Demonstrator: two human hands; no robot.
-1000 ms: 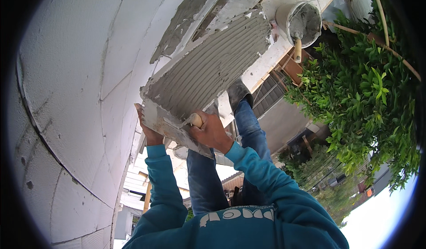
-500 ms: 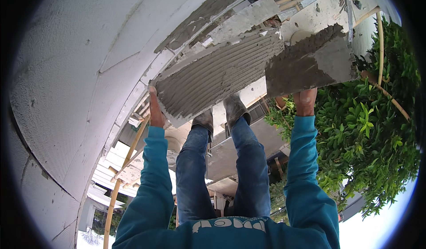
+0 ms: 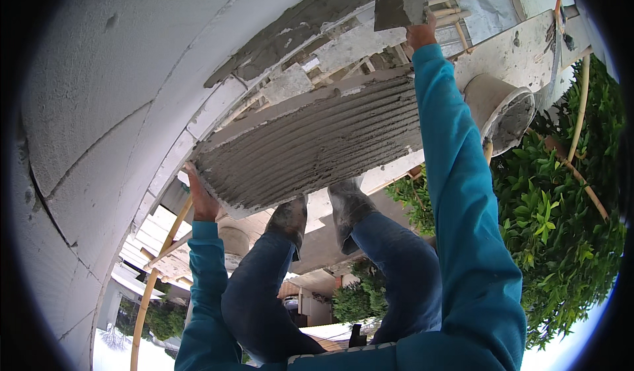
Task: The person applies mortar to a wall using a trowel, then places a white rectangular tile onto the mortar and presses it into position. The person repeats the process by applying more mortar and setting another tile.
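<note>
My left hand (image 3: pixel 203 196) grips the left end of a long pale slab (image 3: pixel 277 120). Grey mortar (image 3: pixel 317 143), combed into long parallel ridges, coats the slab's upper face. Stretched far forward, my right hand (image 3: pixel 421 34) is closed round a flat rectangular trowel (image 3: pixel 399 4) smeared with grey mortar; its handle is hidden. Behind the trowel runs a band of wet mortar (image 3: pixel 297 24) along the block wall (image 3: pixel 152 60). Whether the blade touches that band I cannot tell.
A mortar-caked bucket (image 3: pixel 498 110) stands on a pale plank (image 3: pixel 518 50) at the right. Both my boots (image 3: pixel 347 212) are behind the slab's near edge. Bamboo poles (image 3: pixel 148 298) flank the left side, and leafy branches (image 3: pixel 548 225) crowd the right.
The trowel has gone from above the slab's right end forward to the wall, uncovering the bucket. The slab, with my left hand on it, sits slightly lower and further left; my knees have bent.
</note>
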